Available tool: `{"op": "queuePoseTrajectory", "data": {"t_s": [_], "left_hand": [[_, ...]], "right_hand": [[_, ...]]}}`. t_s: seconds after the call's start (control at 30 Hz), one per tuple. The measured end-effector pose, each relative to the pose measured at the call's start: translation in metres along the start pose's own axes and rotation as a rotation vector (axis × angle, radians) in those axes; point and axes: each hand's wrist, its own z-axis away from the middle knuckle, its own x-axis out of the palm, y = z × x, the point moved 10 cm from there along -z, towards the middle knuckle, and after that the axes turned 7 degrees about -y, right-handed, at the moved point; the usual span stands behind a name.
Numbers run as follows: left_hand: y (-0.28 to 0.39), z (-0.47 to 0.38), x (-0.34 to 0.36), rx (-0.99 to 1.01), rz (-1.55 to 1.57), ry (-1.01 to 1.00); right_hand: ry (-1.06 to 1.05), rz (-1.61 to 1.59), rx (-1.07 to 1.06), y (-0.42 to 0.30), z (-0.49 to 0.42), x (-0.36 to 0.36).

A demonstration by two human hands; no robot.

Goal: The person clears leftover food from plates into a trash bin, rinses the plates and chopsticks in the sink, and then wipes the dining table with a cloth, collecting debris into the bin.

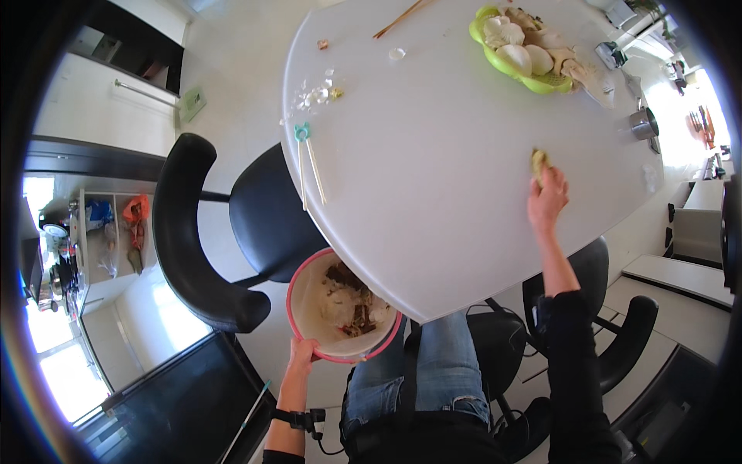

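Observation:
My left hand (302, 351) grips the pink rim of a trash bin (294, 313), which is tilted under the curved edge of the white table (440, 191). Food scraps and crumpled waste lie inside the bin. Over the table's right part, my right hand (548, 197) holds a small yellowish piece (539, 159); its kind is unclear. Farther off, a green plastic basket (545, 87) holds white eggs or similar round food and pale mushroom-like pieces. At the left stand out white fragments (319, 94), a clear round piece (397, 54) and a small brownish cube (322, 44).
Joined chopsticks with a teal holder (302, 132) lie near the left table edge; brown chopsticks (400, 20) lie at the far side. A metal pot (642, 124) is at the right. Black chairs (272, 214) stand left and right of the table.

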Motion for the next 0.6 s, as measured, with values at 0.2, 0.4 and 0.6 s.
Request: {"op": "queuePoseTrajectory", "data": {"t_s": [0.2, 0.4, 0.6], "left_hand": [[-0.002, -0.009, 0.0, 0.042, 0.06, -0.007], [-0.015, -0.029, -0.004, 0.086, 0.017, -0.09], [-0.026, -0.048, -0.004, 0.113, 0.109, -0.113]], "right_hand": [[-0.274, -0.478, -0.457, -0.173, 0.147, 0.014], [-0.738, -0.953, -0.717, -0.292, 0.271, -0.005], [-0.196, -0.728, -0.348, -0.141, 0.163, -0.047]]}}
